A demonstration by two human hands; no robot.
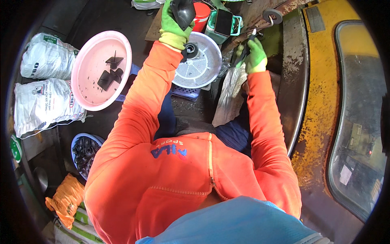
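In the head view, my gloved left hand [170, 25] grips a black cup-shaped piece [183, 13] near a white colander [199, 77], where a black ring-shaped piece [192, 49] lies. My gloved right hand [256, 55], off to the right, is closed around a dark item [243, 55]; I cannot tell its kind. More black pieces [106, 80] lie in a pink basin [92, 55] to my left.

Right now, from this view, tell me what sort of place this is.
Probably a workshop: a rust-stained yellow housing, black parts in a pink basin, and a gloved left hand holding a black piece.
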